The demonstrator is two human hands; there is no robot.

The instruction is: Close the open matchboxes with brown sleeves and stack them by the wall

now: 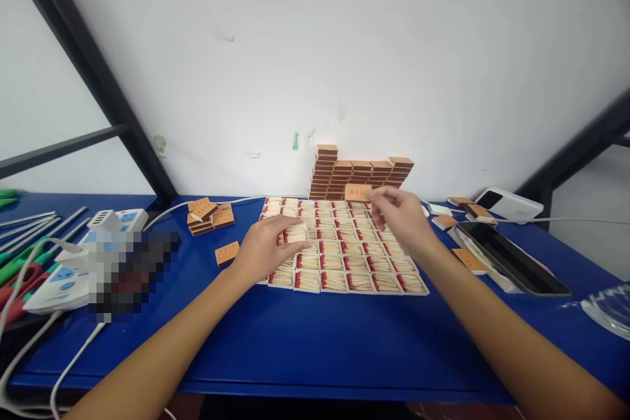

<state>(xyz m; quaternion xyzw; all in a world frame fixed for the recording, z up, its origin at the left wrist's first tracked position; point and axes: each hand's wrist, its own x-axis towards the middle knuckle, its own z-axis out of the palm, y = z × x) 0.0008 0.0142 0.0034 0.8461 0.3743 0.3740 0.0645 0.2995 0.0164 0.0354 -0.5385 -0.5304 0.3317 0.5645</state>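
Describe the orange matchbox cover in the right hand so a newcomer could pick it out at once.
On the blue table, a grid of open match trays lies before a stack of orange covers. At the grid's far edge, at the stack's foot, the right hand pinches one orange cover. It is the only cover in a grip; the rest lie stacked or loose.

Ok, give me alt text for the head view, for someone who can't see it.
Two bare hands are over a grid of open match trays on a blue table: the left hand rests on a tray at the grid's left, the right hand pinches an orange matchbox sleeve. Stacked matchboxes stand against the white wall behind.
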